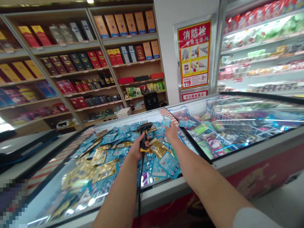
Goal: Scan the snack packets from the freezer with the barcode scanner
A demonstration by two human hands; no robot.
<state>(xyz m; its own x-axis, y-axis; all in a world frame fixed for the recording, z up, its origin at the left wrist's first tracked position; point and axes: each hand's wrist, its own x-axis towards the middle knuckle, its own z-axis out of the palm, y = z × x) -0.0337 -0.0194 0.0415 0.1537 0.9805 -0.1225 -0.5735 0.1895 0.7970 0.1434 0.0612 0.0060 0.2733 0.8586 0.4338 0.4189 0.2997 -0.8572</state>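
My left hand (136,148) is wrapped around the handle of a black and yellow barcode scanner (143,141), whose cable hangs down over the freezer's front edge. The scanner's head points away from me, over the packets. Just right of it, my right hand (172,131) is stretched forward, its fingers closed on the lower edge of a small blue packet (166,121). Under both hands, many blue packets (158,166) and gold packets (104,171) lie spread in a loose, overlapping heap on the freezer's glass top.
The chest freezer (201,175) runs across in front of me, with bagged goods and wire baskets under its right-hand glass. Behind it are shelves of boxes (124,68), a red fire-hydrant sign (194,55) and a lit display fridge (261,60). A dark-topped unit (30,145) stands left.
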